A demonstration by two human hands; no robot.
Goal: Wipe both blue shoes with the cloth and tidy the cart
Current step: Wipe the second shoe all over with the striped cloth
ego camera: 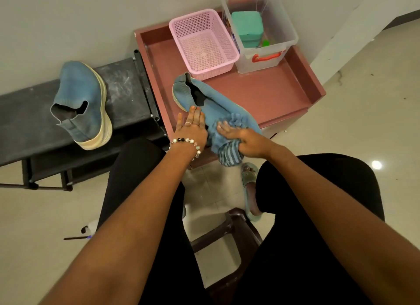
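Only the head view here, looking down over the person's lap. One blue shoe (211, 104) lies on the red cart (284, 93), its long axis running diagonally: heel opening up toward the pink basket (203, 43), toe down toward the cart's near right edge. The left hand (191, 128) lies flat on the shoe's near side around the middle, fingers (195, 113) straight and close together, steadying it rather than gripping. The right hand (243, 138) sits on the bunched blue striped cloth (223, 145), which covers the toe end and hangs off the cart's near edge. Its fingers look loosely spread, pressing the cloth down onto the shoe; whether the thumb is tucked around the fabric, I can't tell.

So the shoe stretches away and to the left of the right hand, and I'd guess the wipe has to run along that diagonal toward the heel, past the bracing hand.

The other blue shoe (84, 104) stands well apart on the black desk (127, 93) left of the cart, nearer the left hand. Looks like it's not being worked on yet. A clear bin (288, 43) sits right of the basket.
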